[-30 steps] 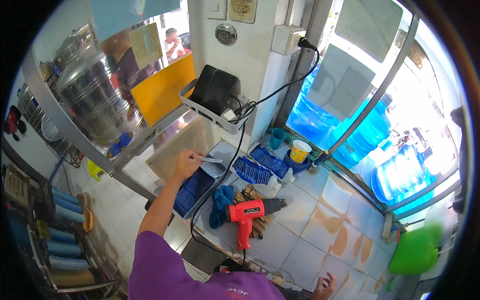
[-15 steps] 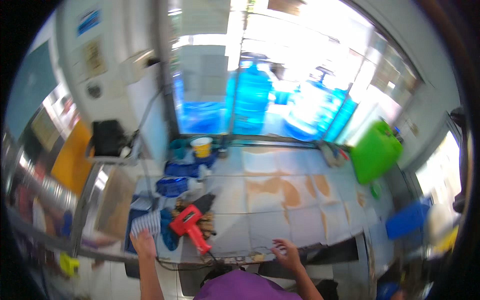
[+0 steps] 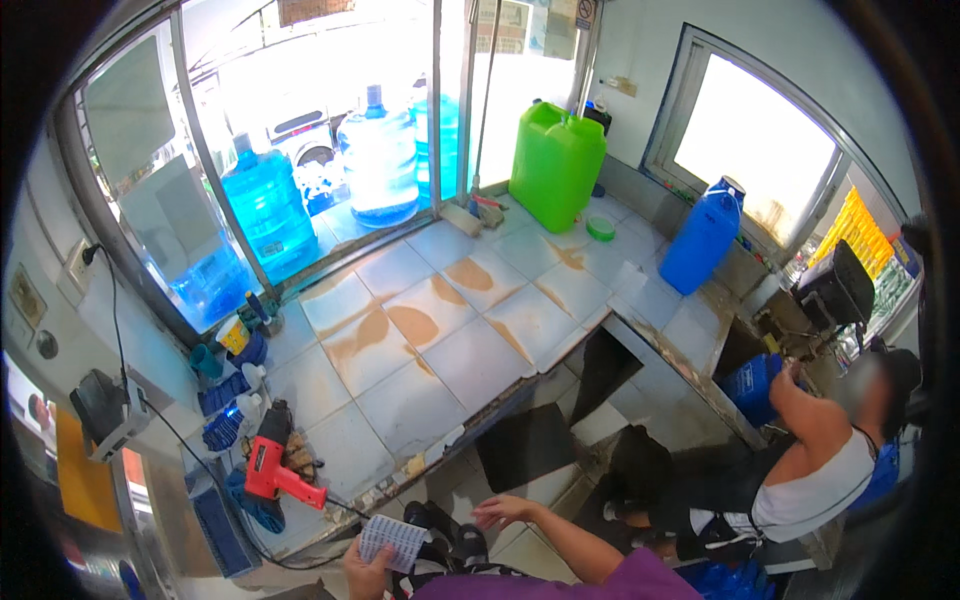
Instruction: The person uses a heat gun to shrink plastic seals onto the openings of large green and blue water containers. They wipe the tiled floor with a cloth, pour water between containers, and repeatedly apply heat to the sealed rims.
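My left hand [image 3: 368, 572] is closed on a small white sheet [image 3: 393, 543] covered in rows of dark marks, held low in front of me. My right hand [image 3: 505, 512] stretches out beside it with the fingers apart and nothing in them. On the tiled counter [image 3: 460, 365], near its left front corner, lies a red heat gun [image 3: 268, 468] with a dark nozzle, its cord running past the sheet. Under and behind the heat gun are brown gloves [image 3: 299, 455], partly hidden. A blue tray [image 3: 222, 525] stands left of it.
Blue bottles [image 3: 222, 432] and a yellow-and-white tub [image 3: 234, 337] line the counter's left side. A green jerrycan [image 3: 558, 168] and blue container [image 3: 703, 236] stand farther back. At right a seated person [image 3: 810, 490] holds a blue container [image 3: 750, 388]. Large water bottles [image 3: 268, 212] stand behind the glass.
My view has swung to the right, bringing the seated person into sight. My left hand has carried the sheet from beside the heat gun to in front of me. The right hand stays empty.
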{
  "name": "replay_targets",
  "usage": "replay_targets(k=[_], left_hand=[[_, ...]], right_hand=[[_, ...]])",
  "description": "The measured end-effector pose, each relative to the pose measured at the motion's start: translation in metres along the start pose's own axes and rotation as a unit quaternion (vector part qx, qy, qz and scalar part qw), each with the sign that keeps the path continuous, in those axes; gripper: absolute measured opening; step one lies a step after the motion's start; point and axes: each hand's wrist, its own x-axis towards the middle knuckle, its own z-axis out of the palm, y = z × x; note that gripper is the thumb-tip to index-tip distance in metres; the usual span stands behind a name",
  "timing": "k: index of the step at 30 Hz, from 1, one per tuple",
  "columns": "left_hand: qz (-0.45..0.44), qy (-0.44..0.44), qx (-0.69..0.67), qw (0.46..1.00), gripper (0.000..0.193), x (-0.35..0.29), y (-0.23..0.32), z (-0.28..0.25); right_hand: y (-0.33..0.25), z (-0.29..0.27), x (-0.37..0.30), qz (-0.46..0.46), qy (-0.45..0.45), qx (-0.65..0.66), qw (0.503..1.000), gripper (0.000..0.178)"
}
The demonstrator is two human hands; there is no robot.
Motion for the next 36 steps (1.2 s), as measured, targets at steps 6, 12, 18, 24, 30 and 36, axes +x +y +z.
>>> replay_targets(k=[6,12,18,24,30,36], left_hand=[[0.034,0.081,-0.084,0.993,0.040,-0.043,0.000,-0.041],[0.047,0.113,-0.079,0.989,0.036,-0.118,0.000,-0.105],[0.164,0.146,0.263,0.939,0.025,-0.230,-0.005,-0.200],[0.084,0.246,0.259,0.930,0.022,-0.345,-0.023,-0.304],[0.115,0.478,0.185,0.851,0.017,-0.423,-0.034,-0.374],[0.015,0.611,0.071,0.788,0.022,-0.433,-0.030,-0.447]], right_hand=[[0.303,-0.061,-0.003,0.211,0.390,-0.205,0.873,0.050],[0.351,-0.043,-0.003,0.245,0.363,0.173,0.882,0.058],[0.175,0.102,0.085,0.152,0.134,-0.422,0.884,0.032],[0.086,0.278,0.199,-0.022,0.039,-0.514,0.857,0.035],[0.061,0.393,0.275,-0.060,-0.085,-0.590,0.801,0.033],[0.053,0.480,0.322,0.004,-0.123,-0.498,0.859,0.035]])
